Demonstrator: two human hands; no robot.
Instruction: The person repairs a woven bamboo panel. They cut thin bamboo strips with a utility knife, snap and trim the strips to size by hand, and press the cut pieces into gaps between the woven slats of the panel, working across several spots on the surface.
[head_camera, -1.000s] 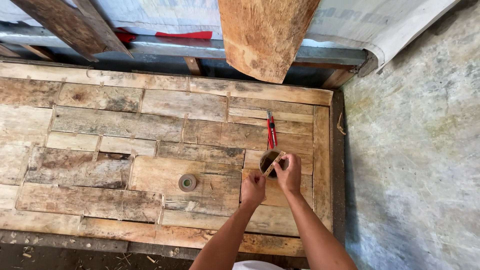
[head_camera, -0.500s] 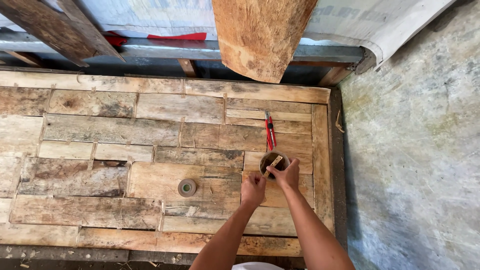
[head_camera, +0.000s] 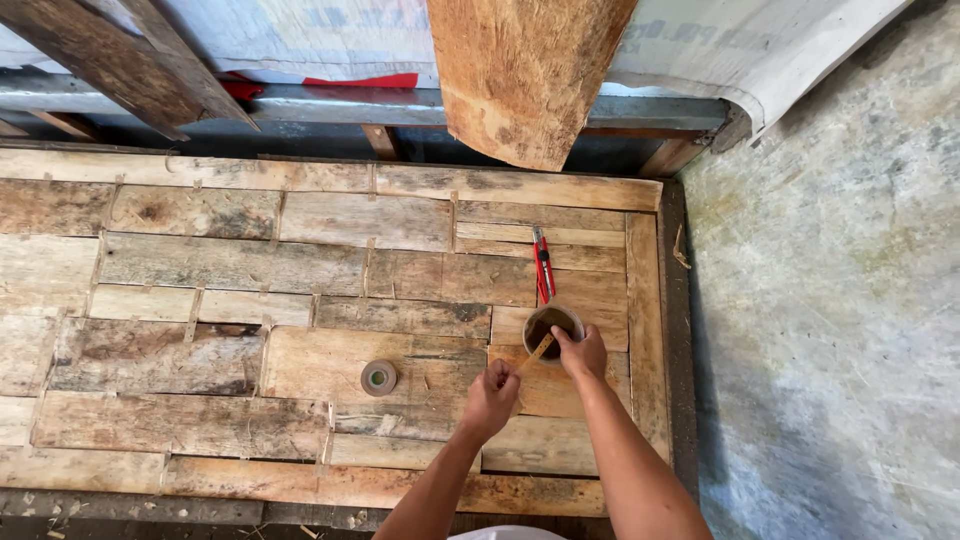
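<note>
A small round cup (head_camera: 551, 326) with brown stuff inside stands on the patchwork wooden panel (head_camera: 230, 265) near its right side. My right hand (head_camera: 583, 352) grips the cup's near rim. My left hand (head_camera: 491, 394) pinches the low end of a thin flat wooden stick (head_camera: 538, 352) whose far end dips into the cup. A red-handled cutter (head_camera: 542, 264) lies just beyond the cup. A roll of tape (head_camera: 378, 377) lies flat to the left of my left hand.
A thick rough wooden slab (head_camera: 525, 70) leans down over the panel's far edge. Dark beams (head_camera: 120, 55) cross the upper left above a metal rail (head_camera: 330, 100). Grey concrete floor (head_camera: 830, 320) lies to the right of the panel.
The view has shifted slightly. My left hand has drawn back a little from the cup, with the stick angled between hand and cup. The right hand stays on the cup.
</note>
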